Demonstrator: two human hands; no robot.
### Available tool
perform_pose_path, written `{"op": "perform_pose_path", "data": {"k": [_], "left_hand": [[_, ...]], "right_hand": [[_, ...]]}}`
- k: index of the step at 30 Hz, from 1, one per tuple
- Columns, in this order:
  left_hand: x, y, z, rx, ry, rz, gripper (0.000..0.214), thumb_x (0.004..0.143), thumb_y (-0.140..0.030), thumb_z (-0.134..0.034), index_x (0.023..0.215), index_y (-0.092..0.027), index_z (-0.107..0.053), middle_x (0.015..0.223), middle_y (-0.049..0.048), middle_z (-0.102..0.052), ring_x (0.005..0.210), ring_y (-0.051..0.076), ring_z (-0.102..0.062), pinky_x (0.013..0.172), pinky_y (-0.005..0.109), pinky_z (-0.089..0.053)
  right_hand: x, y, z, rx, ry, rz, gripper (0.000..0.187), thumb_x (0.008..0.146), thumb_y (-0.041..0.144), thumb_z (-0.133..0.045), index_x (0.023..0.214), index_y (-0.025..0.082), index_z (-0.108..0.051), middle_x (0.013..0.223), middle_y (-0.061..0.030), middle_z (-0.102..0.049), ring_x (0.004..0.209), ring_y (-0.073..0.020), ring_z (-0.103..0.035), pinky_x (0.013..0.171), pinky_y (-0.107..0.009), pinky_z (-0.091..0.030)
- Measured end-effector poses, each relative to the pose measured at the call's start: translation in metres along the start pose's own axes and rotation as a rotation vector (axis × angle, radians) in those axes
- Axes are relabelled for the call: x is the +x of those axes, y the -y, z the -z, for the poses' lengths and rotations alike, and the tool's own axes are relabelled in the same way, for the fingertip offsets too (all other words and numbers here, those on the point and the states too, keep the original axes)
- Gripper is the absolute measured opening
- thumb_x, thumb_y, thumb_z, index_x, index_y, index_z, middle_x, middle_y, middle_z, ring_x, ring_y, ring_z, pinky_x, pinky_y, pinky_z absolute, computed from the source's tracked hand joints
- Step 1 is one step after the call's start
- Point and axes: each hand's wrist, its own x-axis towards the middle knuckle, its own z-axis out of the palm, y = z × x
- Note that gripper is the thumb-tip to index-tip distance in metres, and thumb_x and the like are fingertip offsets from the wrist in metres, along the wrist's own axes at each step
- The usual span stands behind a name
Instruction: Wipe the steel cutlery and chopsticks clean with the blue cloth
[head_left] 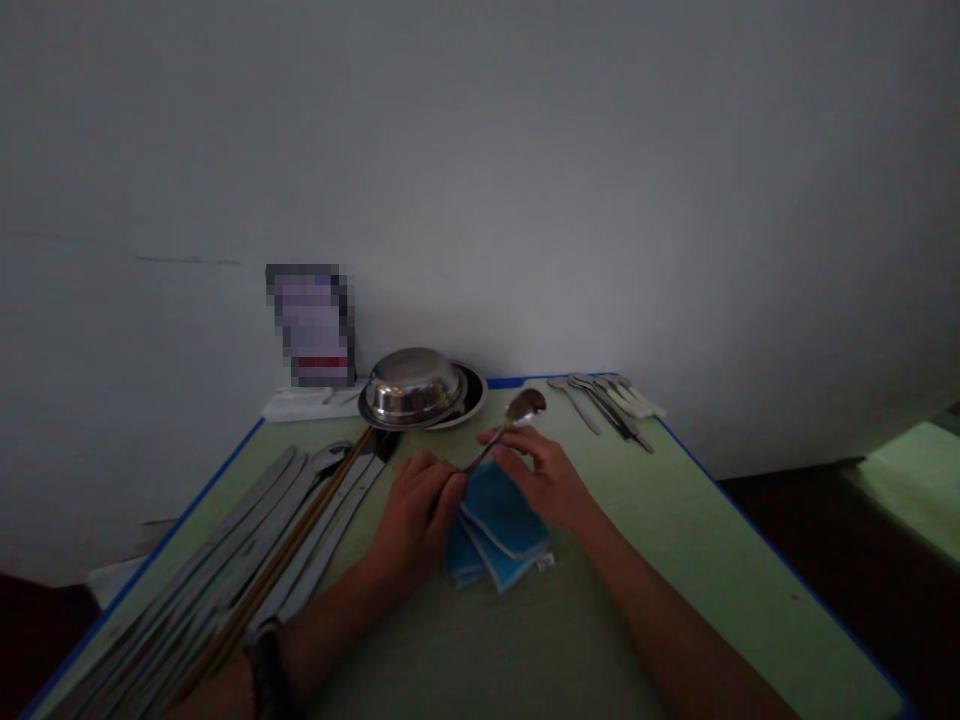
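Observation:
A metal spoon [526,405] is held at a slant above the table, its bowl end up and away from me. My left hand [421,502] is closed round the lower end of its handle, which the fingers hide. Around the neck below the spoon's bowl, the thumb and fingers of my right hand [541,475] are closed in a pinch. Beneath both hands lies a folded blue cloth [502,525] with pale edges and a small white tag.
Several long metal utensils [247,530] and wooden chopsticks [300,530] lie along the left side. An upturned steel bowl [412,385] rests by a plate [478,395] at the back. Several spoons [600,400] lie back right. A blurred-out device [315,325] leans on the wall.

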Motion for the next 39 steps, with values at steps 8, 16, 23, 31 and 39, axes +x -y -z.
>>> {"op": "perform_pose_path", "data": {"k": [8,16,23,31,39], "left_hand": [[0.002,0.002,-0.009,0.105,0.025,-0.012,0.024,0.088,-0.032,-0.039,0.091,-0.016,-0.057,0.09,0.0072,-0.054,0.088,0.023,-0.048,0.079,0.039,-0.041],[-0.002,0.003,-0.014,0.219,0.186,-0.095,0.03,0.086,-0.029,-0.045,0.115,-0.028,-0.052,0.115,0.0056,-0.048,0.109,0.027,-0.041,0.092,0.048,-0.035],[-0.002,0.007,-0.017,0.157,0.191,-0.063,0.029,0.085,-0.027,-0.046,0.113,-0.027,-0.054,0.114,0.0063,-0.047,0.106,0.026,-0.044,0.091,0.048,-0.038],[-0.003,0.007,-0.016,0.131,0.238,-0.008,0.029,0.086,-0.028,-0.045,0.114,-0.026,-0.052,0.114,0.0067,-0.045,0.105,0.025,-0.044,0.092,0.047,-0.037],[-0.003,0.007,-0.016,0.128,0.235,-0.009,0.029,0.087,-0.029,-0.044,0.114,-0.025,-0.052,0.115,0.0071,-0.046,0.107,0.026,-0.043,0.092,0.047,-0.037]], "right_hand": [[0.004,0.006,-0.008,0.225,-0.186,-0.162,0.029,0.085,0.043,-0.041,0.078,0.02,-0.056,0.07,-0.0011,-0.062,0.06,-0.0121,-0.052,0.059,-0.024,-0.041],[0.034,-0.029,0.085,-0.979,0.031,-0.295,0.032,0.091,0.031,-0.028,0.099,0.018,-0.056,0.087,-0.0064,-0.066,0.077,-0.0162,-0.059,0.067,-0.024,-0.038],[0.055,-0.066,0.108,-1.233,0.115,-0.427,0.034,0.088,0.019,-0.03,0.097,0.009,-0.061,0.098,-0.0177,-0.065,0.093,-0.0242,-0.06,0.077,-0.031,-0.041],[0.058,-0.075,0.078,-1.357,0.212,-0.474,0.036,0.084,0.006,-0.029,0.104,0.004,-0.059,0.107,-0.0214,-0.06,0.096,-0.0262,-0.059,0.076,-0.033,-0.045],[0.056,-0.071,0.067,-1.397,0.226,-0.475,0.037,0.085,0.007,-0.025,0.107,0.005,-0.054,0.108,-0.0213,-0.057,0.09,-0.0266,-0.061,0.07,-0.034,-0.047]]}}
